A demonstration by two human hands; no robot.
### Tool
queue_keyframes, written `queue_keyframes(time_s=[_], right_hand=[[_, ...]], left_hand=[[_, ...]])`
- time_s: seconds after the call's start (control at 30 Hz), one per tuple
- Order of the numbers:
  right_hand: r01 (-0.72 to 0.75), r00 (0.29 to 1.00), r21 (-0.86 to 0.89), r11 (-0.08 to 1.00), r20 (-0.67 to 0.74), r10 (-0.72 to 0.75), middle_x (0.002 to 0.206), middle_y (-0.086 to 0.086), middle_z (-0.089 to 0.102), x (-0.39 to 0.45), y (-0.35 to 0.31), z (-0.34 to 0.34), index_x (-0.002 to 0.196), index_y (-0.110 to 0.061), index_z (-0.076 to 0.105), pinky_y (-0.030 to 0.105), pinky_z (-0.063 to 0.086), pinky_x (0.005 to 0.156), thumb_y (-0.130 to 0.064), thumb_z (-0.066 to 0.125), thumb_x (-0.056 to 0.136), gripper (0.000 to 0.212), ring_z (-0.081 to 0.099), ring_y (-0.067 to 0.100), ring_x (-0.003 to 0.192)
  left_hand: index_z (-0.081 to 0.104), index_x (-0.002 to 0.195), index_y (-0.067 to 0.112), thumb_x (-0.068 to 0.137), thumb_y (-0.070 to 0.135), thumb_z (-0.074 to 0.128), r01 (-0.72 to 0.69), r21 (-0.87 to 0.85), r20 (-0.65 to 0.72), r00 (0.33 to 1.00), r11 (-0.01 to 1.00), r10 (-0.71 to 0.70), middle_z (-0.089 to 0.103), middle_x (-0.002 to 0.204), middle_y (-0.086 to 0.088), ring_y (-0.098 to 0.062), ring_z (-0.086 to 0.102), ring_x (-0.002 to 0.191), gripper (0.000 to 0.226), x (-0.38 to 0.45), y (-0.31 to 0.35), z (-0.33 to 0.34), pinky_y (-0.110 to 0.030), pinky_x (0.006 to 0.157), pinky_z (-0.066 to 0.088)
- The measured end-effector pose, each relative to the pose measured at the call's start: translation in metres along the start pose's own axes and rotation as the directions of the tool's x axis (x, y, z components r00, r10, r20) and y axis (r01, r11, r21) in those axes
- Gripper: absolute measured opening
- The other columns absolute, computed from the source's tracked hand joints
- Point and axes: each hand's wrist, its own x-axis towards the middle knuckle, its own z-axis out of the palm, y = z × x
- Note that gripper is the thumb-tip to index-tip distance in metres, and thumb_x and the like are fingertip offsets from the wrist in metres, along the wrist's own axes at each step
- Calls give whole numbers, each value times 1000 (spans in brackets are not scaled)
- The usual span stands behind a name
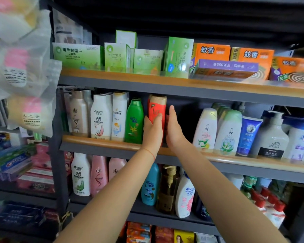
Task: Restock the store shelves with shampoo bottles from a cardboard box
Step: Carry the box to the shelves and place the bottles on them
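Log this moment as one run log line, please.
left hand: grips red shampoo bottle | right hand: open beside it | location: middle shelf

A small shop is showing here — dark metal shelving (pixel 165 88) is carrying rows of shampoo bottles (pixel 102 118), mosquito-coil boxes (pixel 251 55) at one o'clock, toothpaste cartons (pixel 9 160) at nine o'clock — all front-facing, stacked several deep.

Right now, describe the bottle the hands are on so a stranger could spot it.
Find the middle shelf with the wooden front lip. Right of the green bottle, the red bottle stands upright between the left hand and right hand. It alone is red with a tan cap.
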Motion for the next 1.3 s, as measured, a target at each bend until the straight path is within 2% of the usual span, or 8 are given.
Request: queue_keyframes(time_s=[0.1,0.3,0.5,0.7,0.77,0.9,1.2,1.3], right_hand=[[0,998,-20,1000,-57,-1,101,3,76,2,1,8,102,-26,75,40,52,95,-72,32,92,64,70,21,97],[-7,994,-28,1000,-109,4,97,5,75,11,1,13,109,-26,72,45,53,95,-72,30,92,65,70,24,94],[-3,996,-22,1000,-88,1,97,7,73,20,2,12,107,-25,71,37,54,88,-68,26,96,64,69,21,91],[-28,995,-40,999,-102,24,103,6,72,21,4,10,119,-27,68,41,52,95,-76,23,91,73,68,23,96],[-34,992,-53,998,-126,27,106,6,72,18,3,10,122,-29,66,42,52,96,-82,22,85,79,68,23,96],[-37,983,-79,996,-183,22,110,6,71,22,6,-1,125,-30,64,45,50,99,-94,20,61,101,67,25,99],[3,972,-107,994,-232,-28,103,5,74,10,-5,-29,117,-25,69,43,51,99,-80,19,87,81,69,22,96],[-2,974,-89,996,-224,-18,99,7,74,8,-6,-34,111,-22,72,44,51,98,-77,21,90,78,69,24,95]], left_hand=[[52,134,16,95,49,52,30,-32,-64,997,999,-32,64,122,-7,-27,62,113,51,10,1,2,-43,102,48],[63,115,18,70,71,59,154,-48,-62,986,987,-157,70,103,-3,-23,68,92,70,31,-9,11,-31,74,49],[62,112,25,67,66,61,87,-24,-59,994,996,-88,69,99,2,-21,68,92,61,36,-8,8,-33,78,52],[65,110,28,45,81,72,87,-74,-23,996,993,-89,70,100,0,-20,70,96,85,60,-30,20,-39,92,50],[65,111,29,58,72,68,58,-11,-21,998,998,-58,71,97,2,-19,69,92,68,42,-16,16,-33,82,52],[67,111,32,57,69,65,42,-12,62,997,999,-41,74,98,2,-20,71,92,66,34,-14,19,-40,89,56],[68,109,32,72,59,66,93,-37,224,971,995,-83,76,99,-4,-21,73,93,46,31,-20,39,-43,90,57],[66,121,28,70,63,66,122,-64,281,954,990,-100,76,105,-5,-22,73,96,62,37,-21,35,-43,90,57]])
